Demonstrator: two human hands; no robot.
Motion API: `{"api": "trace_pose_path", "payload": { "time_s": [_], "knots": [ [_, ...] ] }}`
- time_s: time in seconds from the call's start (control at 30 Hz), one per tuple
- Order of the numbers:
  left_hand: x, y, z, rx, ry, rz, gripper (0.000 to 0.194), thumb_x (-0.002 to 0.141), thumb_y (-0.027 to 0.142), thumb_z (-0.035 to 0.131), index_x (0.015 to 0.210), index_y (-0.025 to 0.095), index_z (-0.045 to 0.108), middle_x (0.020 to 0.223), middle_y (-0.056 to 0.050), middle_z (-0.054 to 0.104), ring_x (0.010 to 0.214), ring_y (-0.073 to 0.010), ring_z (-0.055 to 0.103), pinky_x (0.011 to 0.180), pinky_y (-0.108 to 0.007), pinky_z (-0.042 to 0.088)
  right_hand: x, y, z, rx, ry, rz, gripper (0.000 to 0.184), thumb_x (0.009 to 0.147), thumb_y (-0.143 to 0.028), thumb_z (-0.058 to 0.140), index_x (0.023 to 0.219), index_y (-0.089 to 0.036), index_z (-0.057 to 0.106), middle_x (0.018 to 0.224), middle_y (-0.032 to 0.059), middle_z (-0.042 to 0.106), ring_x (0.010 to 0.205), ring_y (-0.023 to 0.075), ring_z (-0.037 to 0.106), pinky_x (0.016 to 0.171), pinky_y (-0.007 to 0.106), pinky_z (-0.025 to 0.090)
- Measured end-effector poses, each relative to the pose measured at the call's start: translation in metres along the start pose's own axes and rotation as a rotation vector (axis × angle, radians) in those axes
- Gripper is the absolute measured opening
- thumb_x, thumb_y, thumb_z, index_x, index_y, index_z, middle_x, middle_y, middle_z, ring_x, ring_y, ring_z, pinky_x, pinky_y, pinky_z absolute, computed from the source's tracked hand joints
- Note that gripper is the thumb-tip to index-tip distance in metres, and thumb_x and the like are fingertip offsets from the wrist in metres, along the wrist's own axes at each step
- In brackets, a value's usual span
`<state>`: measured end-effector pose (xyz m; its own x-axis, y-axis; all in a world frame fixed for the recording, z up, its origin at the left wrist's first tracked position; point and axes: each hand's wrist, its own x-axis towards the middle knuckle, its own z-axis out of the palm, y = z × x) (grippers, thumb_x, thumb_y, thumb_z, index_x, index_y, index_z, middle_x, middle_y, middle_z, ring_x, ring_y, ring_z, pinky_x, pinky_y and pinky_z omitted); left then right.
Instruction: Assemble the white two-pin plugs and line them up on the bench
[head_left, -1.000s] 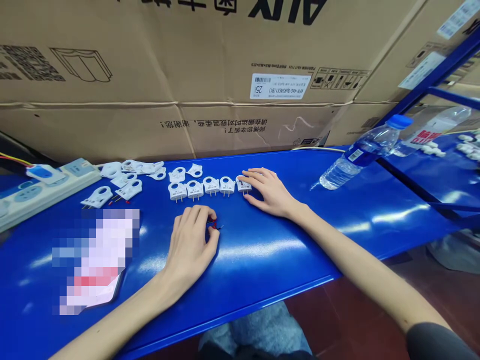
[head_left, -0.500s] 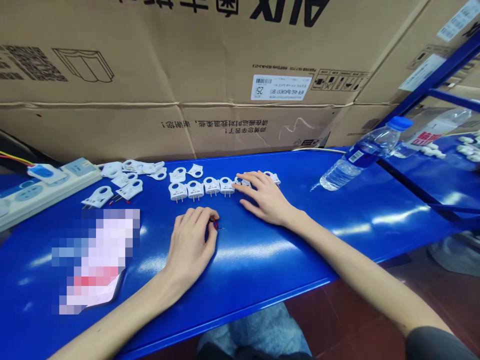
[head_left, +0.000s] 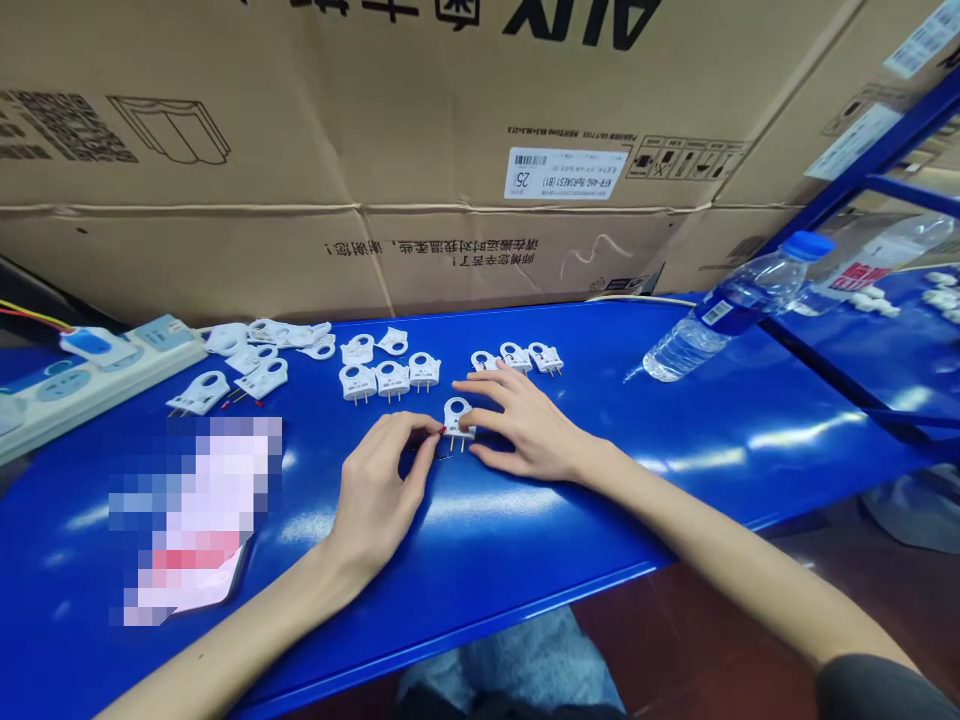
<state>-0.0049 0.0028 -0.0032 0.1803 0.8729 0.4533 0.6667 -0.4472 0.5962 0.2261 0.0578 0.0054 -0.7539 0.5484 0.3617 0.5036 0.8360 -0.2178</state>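
At the far left of the frame a white power strip (head_left: 90, 372) lies on the glossy blue metal bench (head_left: 675, 440), with loose white plastic plug shells (head_left: 259, 380) just right of it. Near centre, the left hand (head_left: 382, 490) pinches a small red-tipped wire part (head_left: 442, 432) between thumb and forefinger. The right hand (head_left: 525, 425), fingers loosely curled, has drawn one white two-pin plug (head_left: 456, 418) out of the back row (head_left: 390, 378) since a moment ago, and holds it beside the left fingertips, so the two parts now meet.

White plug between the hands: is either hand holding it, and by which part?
The right hand pins the plug by its body against the table. The left hand pinches a small red part at the plug's prongs.
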Motion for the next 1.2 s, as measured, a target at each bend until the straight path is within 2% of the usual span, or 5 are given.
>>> {"api": "trace_pose_path", "payload": {
  "time_s": [0.13, 0.23, 0.5, 0.87, 1.2],
  "knots": [
    [0.0000, 0.0000, 0.0011, -0.023, -0.001, -0.002, 0.010, 0.102, 0.024, 0.055, 0.104, 0.022, 0.065, 0.100, -0.003, 0.075, 0.088, -0.0168, 0.071, 0.082, -0.031, 0.056, -0.0001, -0.0060, -0.0016, 0.024, 0.000, 0.041, 0.033, 0.097, -0.040, 0.065, 0.123, -0.020, 0.063, 0.158, 0.0164, 0.049, 0.148, 0.0325, 0.043, 0.125, 0.060, 0.033],
    [-0.0001, 0.0004, 0.0013, -0.025, -0.020, 0.007, 0.011, 0.102, 0.021, 0.053, 0.102, 0.022, 0.064, 0.098, -0.002, 0.074, 0.086, -0.0156, 0.070, 0.082, -0.030, 0.056, 0.0000, -0.0049, -0.0005, 0.019, -0.002, 0.079, 0.043, 0.096, -0.044, 0.067, 0.131, -0.020, 0.060, 0.147, 0.0150, 0.060, 0.144, 0.0334, 0.047, 0.127, 0.062, 0.029],
    [-0.0003, -0.0003, 0.0017, -0.012, -0.014, 0.028, 0.008, 0.099, 0.020, 0.057, 0.102, 0.023, 0.064, 0.096, -0.001, 0.074, 0.084, -0.0157, 0.069, 0.082, -0.030, 0.056, 0.0009, -0.0055, 0.0016, 0.040, 0.022, 0.064, 0.036, 0.096, -0.034, 0.065, 0.129, -0.022, 0.061, 0.131, 0.0073, 0.072, 0.134, 0.0302, 0.054, 0.129, 0.060, 0.023],
    [0.0012, 0.0037, -0.0013, 0.089, 0.044, 0.047, 0.009, 0.100, 0.026, 0.057, 0.099, 0.024, 0.066, 0.096, -0.001, 0.078, 0.084, -0.0189, 0.071, 0.084, -0.037, 0.052, 0.0019, -0.0048, -0.0003, 0.082, 0.065, -0.017, 0.030, 0.098, -0.025, 0.059, 0.128, -0.024, 0.064, 0.141, 0.0069, 0.068, 0.136, 0.0280, 0.054, 0.116, 0.053, 0.043],
    [0.0011, 0.0036, -0.0025, 0.127, 0.040, 0.064, 0.009, 0.099, 0.023, 0.058, 0.095, 0.025, 0.066, 0.094, 0.001, 0.078, 0.087, -0.0197, 0.071, 0.086, -0.040, 0.047, 0.0009, -0.0038, 0.0013, 0.030, 0.106, -0.072, 0.024, 0.100, -0.027, 0.058, 0.120, -0.023, 0.069, 0.140, 0.0048, 0.070, 0.134, 0.0276, 0.057, 0.109, 0.050, 0.047]
  ]
}}
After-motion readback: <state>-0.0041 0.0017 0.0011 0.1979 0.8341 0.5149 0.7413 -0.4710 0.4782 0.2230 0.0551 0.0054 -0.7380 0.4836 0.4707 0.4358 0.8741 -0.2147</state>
